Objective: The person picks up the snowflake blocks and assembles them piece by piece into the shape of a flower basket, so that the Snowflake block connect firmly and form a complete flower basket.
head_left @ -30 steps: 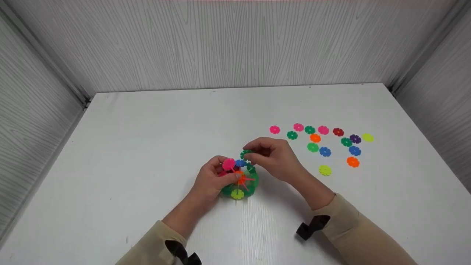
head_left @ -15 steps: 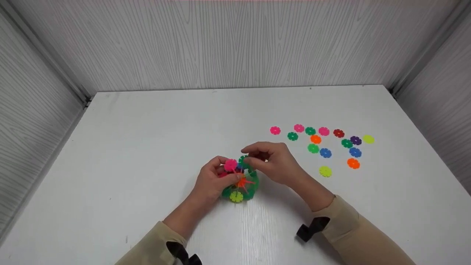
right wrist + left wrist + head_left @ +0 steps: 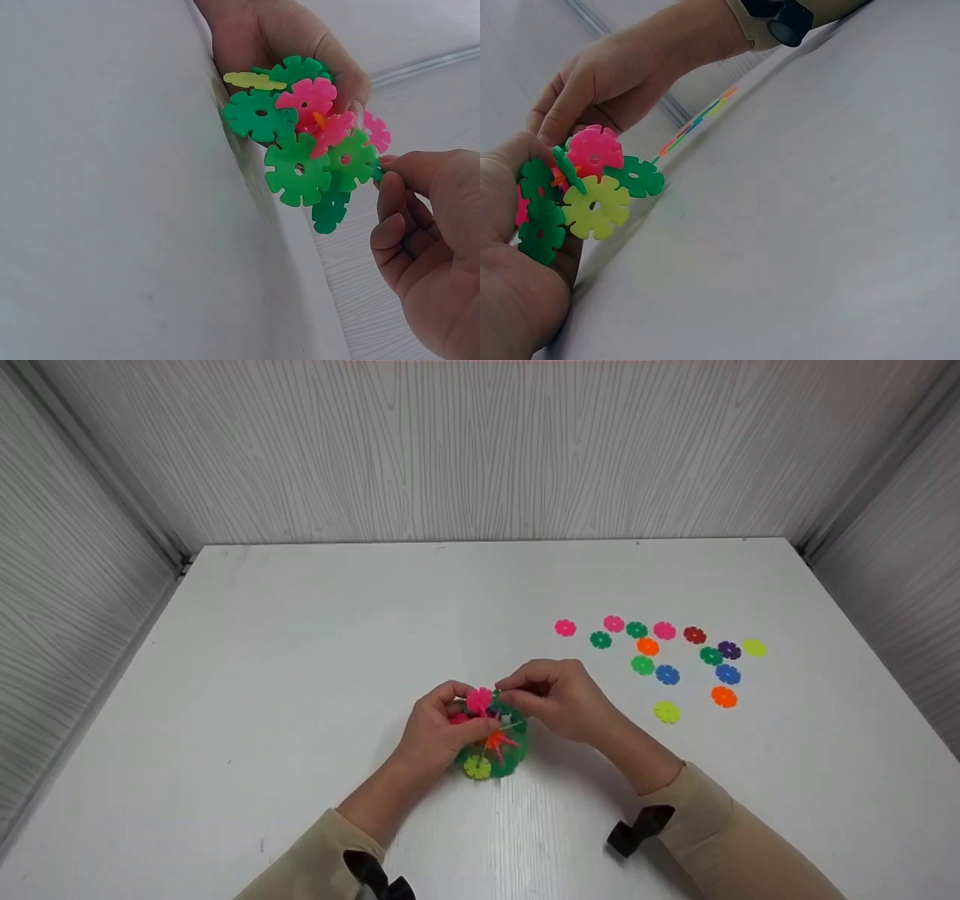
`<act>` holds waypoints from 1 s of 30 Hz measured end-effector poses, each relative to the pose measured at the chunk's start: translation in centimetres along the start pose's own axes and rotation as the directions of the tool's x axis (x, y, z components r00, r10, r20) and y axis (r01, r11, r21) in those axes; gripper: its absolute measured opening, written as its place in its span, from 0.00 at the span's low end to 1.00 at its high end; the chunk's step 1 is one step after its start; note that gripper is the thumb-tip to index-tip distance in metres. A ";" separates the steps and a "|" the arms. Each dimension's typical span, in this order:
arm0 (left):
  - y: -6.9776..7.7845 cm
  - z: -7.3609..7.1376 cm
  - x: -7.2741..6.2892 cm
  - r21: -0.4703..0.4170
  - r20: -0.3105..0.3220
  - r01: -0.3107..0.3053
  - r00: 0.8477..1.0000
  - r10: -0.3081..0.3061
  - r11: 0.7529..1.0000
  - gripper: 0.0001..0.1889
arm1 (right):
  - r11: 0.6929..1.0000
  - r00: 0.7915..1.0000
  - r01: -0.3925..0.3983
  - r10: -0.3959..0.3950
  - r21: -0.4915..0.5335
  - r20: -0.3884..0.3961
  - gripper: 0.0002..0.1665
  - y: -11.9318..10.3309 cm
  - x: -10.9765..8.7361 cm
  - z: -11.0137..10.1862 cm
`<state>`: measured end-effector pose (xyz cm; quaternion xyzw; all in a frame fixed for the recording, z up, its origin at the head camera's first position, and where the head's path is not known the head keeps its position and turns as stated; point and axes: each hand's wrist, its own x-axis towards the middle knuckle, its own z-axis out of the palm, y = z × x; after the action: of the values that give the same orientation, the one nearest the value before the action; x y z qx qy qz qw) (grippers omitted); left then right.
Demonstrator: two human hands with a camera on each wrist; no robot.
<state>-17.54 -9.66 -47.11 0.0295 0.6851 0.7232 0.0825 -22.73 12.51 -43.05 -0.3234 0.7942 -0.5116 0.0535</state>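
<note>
My left hand (image 3: pixel 431 731) grips a cluster of interlocking snowflake discs (image 3: pixel 511 761), thumb across its top. Green, pink, orange and yellow-green pieces are slotted together at several angles. A pink disc (image 3: pixel 479 700) stands up beside the left fingertips, and a yellow-green disc (image 3: pixel 609 217) sticks out on the near side. With thumb and forefinger, my right hand (image 3: pixel 559 701) pinches a dark green snowflake disc (image 3: pixel 378 172) at the cluster's far right edge. Most of that disc is hidden by fingers and neighbouring pieces. In the right wrist view, light green discs (image 3: pixel 283 174) sit beside the pinching fingertips.
Loose snowflake discs in several colours lie flat on the white table (image 3: pixel 337 622), right of and beyond my right hand. The nearest is a yellow-green disc (image 3: pixel 667 712); a pink disc (image 3: pixel 565 628) lies leftmost. Pale wood-grain panels (image 3: pixel 480 450) enclose the table's back and sides.
My right hand has come down slightly with the dark green disc, from above the cluster to its edge. The cluster has tilted a little in my left hand. The loose discs lie as before.
</note>
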 end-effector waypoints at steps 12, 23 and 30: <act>0.2 0.0 0.0 0.061 0.033 -0.053 0.998 0.051 0.997 0.20 | 1.000 1.000 -0.011 0.011 -0.025 0.024 0.11 -0.4 0.1 -0.7; -0.1 0.1 0.2 0.044 -0.013 0.010 1.000 -0.010 0.999 0.20 | 0.980 0.986 -0.160 0.154 -0.117 -0.062 0.14 2.3 -2.9 -7.9; 0.0 0.0 0.2 -0.006 -0.018 0.013 1.000 -0.013 1.000 0.18 | 0.918 0.946 -0.323 0.313 -0.232 -0.079 0.17 4.8 -7.1 -13.5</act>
<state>-17.74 -9.58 -47.12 0.0183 0.6837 0.7250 0.0811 -24.95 28.36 -42.52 -0.1839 0.8933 -0.4021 0.0803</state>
